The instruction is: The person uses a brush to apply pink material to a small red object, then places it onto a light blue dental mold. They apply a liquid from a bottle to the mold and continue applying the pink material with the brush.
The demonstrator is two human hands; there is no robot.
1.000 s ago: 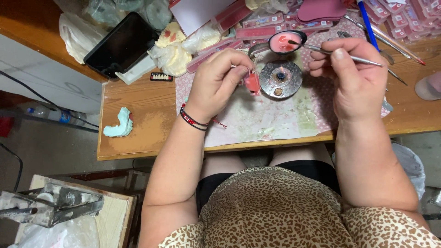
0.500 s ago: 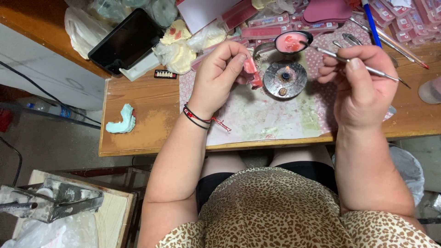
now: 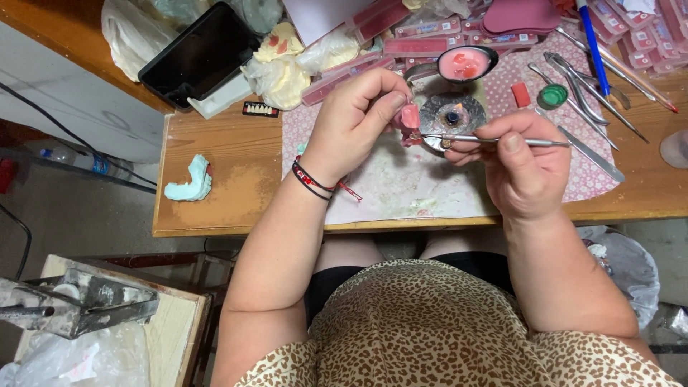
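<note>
Tool tip now at pink piece [image 3: 410, 117] | left hand [image 3: 351, 122] pinches piece | right hand [image 3: 523, 165] grips tool [image 3: 494, 140]

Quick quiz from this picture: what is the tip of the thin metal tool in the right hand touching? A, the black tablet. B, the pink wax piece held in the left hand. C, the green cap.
B: the right hand holds the thin metal tool level, its tip meeting the pink wax piece pinched in the left hand.

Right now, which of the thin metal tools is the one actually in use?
The slim metal probe pinched in the right hand, its tip at the pink wax piece held by the left hand. The other metal instruments lie untouched on the table.
</note>
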